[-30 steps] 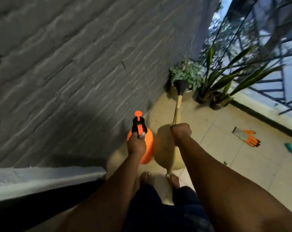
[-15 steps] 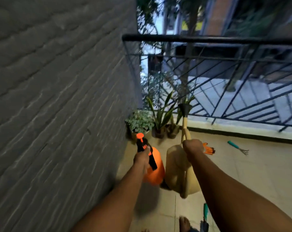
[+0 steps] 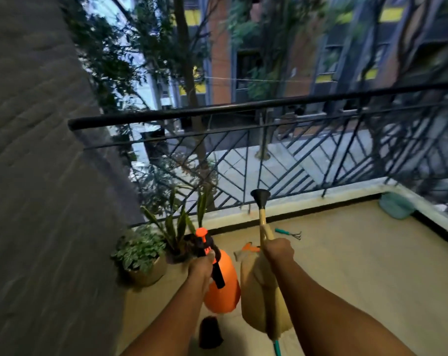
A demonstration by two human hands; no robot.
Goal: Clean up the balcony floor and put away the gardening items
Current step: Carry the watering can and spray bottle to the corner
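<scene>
Already both hands were full: the left hand [image 3: 201,265] gripped the black trigger head of the orange plastic spray bottle [image 3: 221,286], the right hand [image 3: 279,250] closed round the tan watering can [image 3: 262,299], its long spout pointing up and away toward the black metal railing [image 3: 243,109]. Ahead-right on the beige floor [image 3: 359,265] lay the teal-handled hand rake [image 3: 288,233], nearer that right grip.

Gaze higher; green pot [image 3: 394,205] newly visible.
</scene>
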